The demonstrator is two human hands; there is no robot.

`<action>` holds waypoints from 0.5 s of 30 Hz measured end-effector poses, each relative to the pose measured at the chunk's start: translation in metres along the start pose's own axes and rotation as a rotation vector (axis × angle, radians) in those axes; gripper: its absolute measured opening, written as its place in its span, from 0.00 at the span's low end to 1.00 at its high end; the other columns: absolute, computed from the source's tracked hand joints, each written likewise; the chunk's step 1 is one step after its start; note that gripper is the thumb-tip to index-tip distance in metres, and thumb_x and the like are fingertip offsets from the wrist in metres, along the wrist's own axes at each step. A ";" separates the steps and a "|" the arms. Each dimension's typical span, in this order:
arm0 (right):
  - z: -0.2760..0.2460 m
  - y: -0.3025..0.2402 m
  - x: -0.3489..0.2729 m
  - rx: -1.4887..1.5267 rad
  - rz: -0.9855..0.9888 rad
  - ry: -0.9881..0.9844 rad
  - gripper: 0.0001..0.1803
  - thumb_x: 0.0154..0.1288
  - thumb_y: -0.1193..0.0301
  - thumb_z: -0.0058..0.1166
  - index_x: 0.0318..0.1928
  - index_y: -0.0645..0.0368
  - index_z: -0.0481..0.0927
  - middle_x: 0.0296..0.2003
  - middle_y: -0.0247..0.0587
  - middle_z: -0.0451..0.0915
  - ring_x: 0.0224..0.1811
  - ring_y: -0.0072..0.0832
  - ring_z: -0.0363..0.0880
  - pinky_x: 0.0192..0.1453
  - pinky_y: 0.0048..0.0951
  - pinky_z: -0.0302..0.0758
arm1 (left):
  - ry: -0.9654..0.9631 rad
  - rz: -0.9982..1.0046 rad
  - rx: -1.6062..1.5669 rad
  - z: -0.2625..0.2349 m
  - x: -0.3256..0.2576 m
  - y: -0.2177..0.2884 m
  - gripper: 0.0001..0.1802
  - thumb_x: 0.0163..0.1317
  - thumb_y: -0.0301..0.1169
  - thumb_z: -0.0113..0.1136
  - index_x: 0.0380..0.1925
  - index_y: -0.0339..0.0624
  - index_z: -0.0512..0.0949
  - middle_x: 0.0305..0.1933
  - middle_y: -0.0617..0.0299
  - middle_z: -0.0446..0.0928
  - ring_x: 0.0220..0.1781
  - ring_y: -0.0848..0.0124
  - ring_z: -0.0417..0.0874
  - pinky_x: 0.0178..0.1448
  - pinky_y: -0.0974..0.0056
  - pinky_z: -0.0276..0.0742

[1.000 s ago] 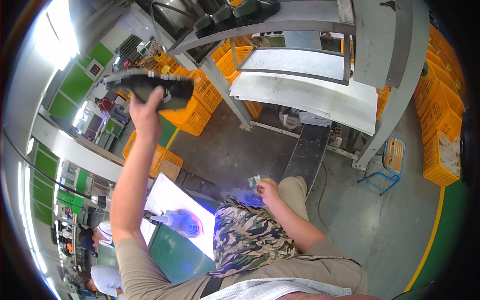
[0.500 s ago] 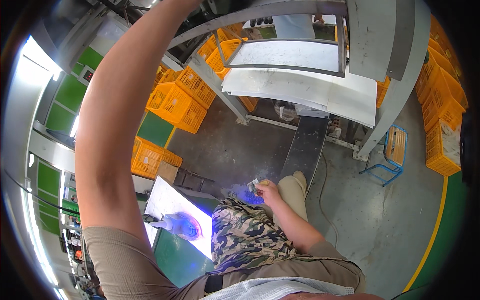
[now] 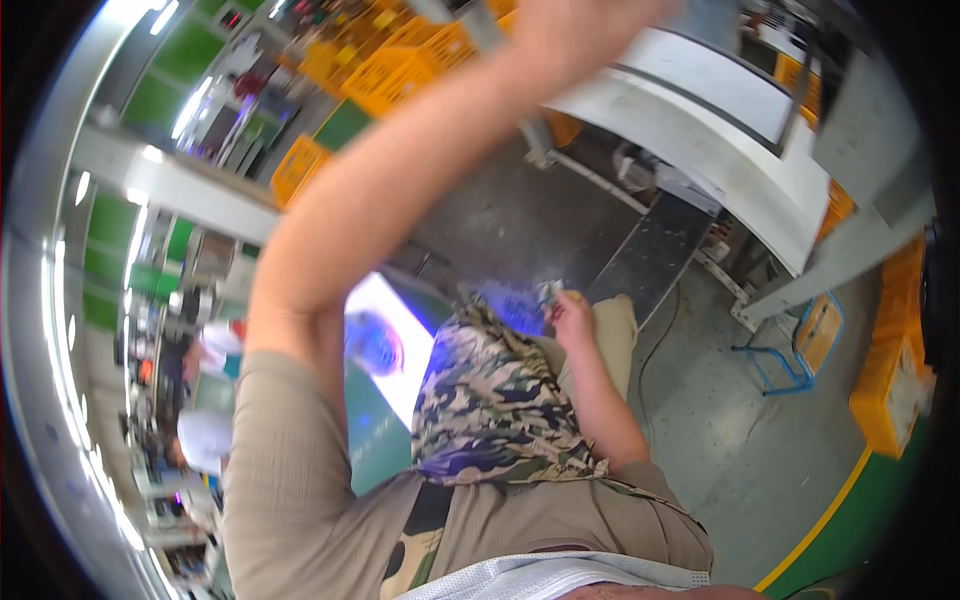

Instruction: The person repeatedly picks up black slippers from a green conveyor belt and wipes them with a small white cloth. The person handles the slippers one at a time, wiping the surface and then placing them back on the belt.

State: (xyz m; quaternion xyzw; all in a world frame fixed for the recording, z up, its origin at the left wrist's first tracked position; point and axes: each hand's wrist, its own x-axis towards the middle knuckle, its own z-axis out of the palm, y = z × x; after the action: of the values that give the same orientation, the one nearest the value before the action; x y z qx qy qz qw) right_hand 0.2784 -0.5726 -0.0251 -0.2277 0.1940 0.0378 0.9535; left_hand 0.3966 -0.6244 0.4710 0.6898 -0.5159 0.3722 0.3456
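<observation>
Camouflage cloth (image 3: 495,400) covers the lap; right hand (image 3: 568,312) pinches a small pale item (image 3: 549,291) at the knee, left hand (image 3: 575,25) raised overhead, blurred, its grasp unclear; work looks midway

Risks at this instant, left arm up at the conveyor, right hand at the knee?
1. The left hand is raised to the top edge of the view, blurred; what it holds cannot be seen, so a grip slip above the white conveyor frame would go unnoticed.
2. The right hand pinches a small pale item over the knee, away from the raised arm; it might drop to the grey floor.
</observation>
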 end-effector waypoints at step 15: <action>-0.004 0.026 0.026 -0.294 0.282 -0.189 0.02 0.64 0.72 0.57 0.36 0.55 0.79 0.30 0.38 0.82 0.30 0.31 0.80 0.34 0.35 0.77 | 0.191 -1.736 0.080 -0.217 -0.569 0.193 0.27 0.54 0.29 0.68 0.55 0.36 0.74 0.44 0.49 0.82 0.44 0.67 0.84 0.49 0.64 0.81</action>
State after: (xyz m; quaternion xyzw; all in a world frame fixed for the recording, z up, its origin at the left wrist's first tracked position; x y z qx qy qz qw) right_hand 0.2968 -0.5522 -0.0494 -0.3303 0.1259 0.2196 0.9093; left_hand 0.0668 -0.2231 0.0986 0.8165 0.2362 0.0517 0.5243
